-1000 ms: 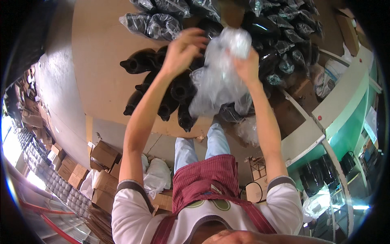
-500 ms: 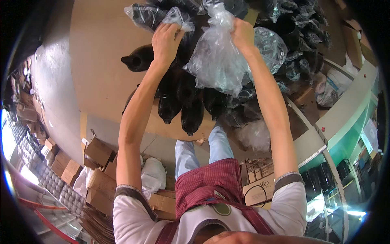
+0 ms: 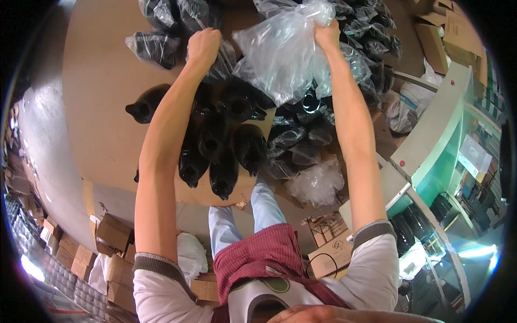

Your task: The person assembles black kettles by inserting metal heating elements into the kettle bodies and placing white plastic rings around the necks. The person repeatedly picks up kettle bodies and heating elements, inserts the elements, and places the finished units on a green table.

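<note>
My left hand (image 3: 205, 46) is closed in a fist on a clear plastic bag (image 3: 223, 62) that has a dark piece inside or under it. My right hand (image 3: 327, 35) grips a bunch of thin clear plastic bags (image 3: 285, 46), which hang loosely to its left. Below the hands, several glossy black hollow pieces (image 3: 211, 141) stand close together on the brown tabletop (image 3: 102, 113). Each has a pointed lip and a round opening. Another black piece (image 3: 146, 103) sits just left of my left forearm.
Black pieces wrapped in plastic (image 3: 156, 47) lie at the far left of the group, and more bagged ones (image 3: 371, 27) crowd the right. Crumpled clear plastic (image 3: 318, 183) lies near the table's front right. Cardboard boxes (image 3: 113, 234) stand lower left; a pale frame (image 3: 439, 124) runs along the right.
The view has shifted, so the black pieces appear lower and further left. My right hand has spread the clear bags upward and wider. My left hand still grips plastic.
</note>
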Demonstrator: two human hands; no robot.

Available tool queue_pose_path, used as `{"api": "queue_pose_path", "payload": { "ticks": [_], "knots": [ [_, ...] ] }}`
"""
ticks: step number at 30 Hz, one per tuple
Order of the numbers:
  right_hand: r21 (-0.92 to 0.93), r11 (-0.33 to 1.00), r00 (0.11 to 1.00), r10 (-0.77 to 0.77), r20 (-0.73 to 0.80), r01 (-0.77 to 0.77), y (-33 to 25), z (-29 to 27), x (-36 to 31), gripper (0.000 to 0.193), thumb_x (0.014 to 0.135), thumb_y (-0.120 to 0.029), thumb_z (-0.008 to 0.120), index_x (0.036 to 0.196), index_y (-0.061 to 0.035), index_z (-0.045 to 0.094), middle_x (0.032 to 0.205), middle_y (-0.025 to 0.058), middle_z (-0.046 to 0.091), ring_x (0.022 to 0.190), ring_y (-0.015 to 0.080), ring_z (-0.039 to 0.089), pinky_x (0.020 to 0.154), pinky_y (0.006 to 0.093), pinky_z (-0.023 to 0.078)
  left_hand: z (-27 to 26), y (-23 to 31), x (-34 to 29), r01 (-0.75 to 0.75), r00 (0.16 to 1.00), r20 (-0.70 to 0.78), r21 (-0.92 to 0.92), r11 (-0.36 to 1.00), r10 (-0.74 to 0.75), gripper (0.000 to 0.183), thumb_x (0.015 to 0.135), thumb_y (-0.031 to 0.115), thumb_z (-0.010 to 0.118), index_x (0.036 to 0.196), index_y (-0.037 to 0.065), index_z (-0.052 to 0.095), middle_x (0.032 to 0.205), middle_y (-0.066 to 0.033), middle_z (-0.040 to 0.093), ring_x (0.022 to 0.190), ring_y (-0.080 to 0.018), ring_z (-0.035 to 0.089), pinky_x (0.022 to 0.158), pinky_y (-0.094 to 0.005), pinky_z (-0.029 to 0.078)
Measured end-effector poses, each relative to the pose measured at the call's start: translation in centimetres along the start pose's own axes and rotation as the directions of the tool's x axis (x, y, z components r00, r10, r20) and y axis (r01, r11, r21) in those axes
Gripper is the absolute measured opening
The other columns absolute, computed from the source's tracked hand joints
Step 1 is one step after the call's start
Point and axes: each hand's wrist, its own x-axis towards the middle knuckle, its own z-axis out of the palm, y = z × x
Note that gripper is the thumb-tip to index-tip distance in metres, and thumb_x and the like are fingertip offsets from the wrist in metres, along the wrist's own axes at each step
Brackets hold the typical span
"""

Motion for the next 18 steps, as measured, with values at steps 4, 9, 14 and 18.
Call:
{"api": "queue_pose_path", "payload": {
  "ticks": [4, 9, 14, 18],
  "knots": [
    [-0.156, 0.961, 0.971, 0.238, 0.031, -0.230, -1.0, 0.2, 0.2, 0.031, 0.076, -0.024, 0.070, 0.096, 0.0003, 0.072, 0.093, 0.0277, 0.070, 0.090, 0.0479, 0.067, 0.082, 0.0518, 0.054, -4.4, 0.2, -2.7, 0.012, 0.999, -0.030, -0.532, 0.847, -0.032, 0.017, 0.090, 0.016, 0.065, 0.097, 0.001, 0.071, 0.080, -0.0121, 0.068, 0.072, -0.0264, 0.066, 0.066, -0.0350, 0.051],
    [0.316, 0.943, 0.969, 0.028, 0.246, -0.107, -6.9, -5.6, -6.0, 0.022, 0.080, -0.008, 0.065, 0.100, -0.0020, 0.072, 0.099, 0.0227, 0.072, 0.093, 0.0413, 0.069, 0.082, 0.0458, 0.055, -14.7, 4.9, -7.2, 0.013, 1.000, 0.005, -0.803, 0.596, -0.014, 0.017, 0.083, 0.011, 0.075, 0.097, 0.002, 0.070, 0.079, -0.0093, 0.065, 0.067, -0.0238, 0.061, 0.063, -0.0308, 0.049],
    [0.382, 0.864, 0.829, -0.457, 0.322, 0.328, -14.6, -14.7, -14.1, 0.035, 0.083, 0.002, 0.069, 0.118, -0.0022, 0.066, 0.124, 0.0149, 0.065, 0.111, 0.0278, 0.064, 0.093, 0.0401, 0.052, -17.7, 11.3, -8.1, -0.241, 0.964, -0.162, -0.870, 0.430, 0.211, 0.011, 0.087, 0.004, 0.072, 0.096, 0.000, 0.067, 0.085, -0.0045, 0.062, 0.080, -0.0141, 0.057, 0.071, -0.0267, 0.046],
    [0.461, 0.873, 0.837, -0.367, 0.405, 0.159, -16.8, -16.0, -18.9, 0.037, 0.083, 0.000, 0.070, 0.120, -0.0028, 0.066, 0.125, 0.0147, 0.065, 0.112, 0.0279, 0.063, 0.095, 0.0403, 0.051, -17.0, 15.9, -9.2, 0.221, 0.975, 0.192, -0.858, -0.464, 0.109, 0.011, 0.099, 0.008, 0.059, 0.109, 0.002, 0.060, 0.104, 0.0019, 0.061, 0.094, -0.0038, 0.054, 0.084, -0.0218, 0.044]
  ]
}}
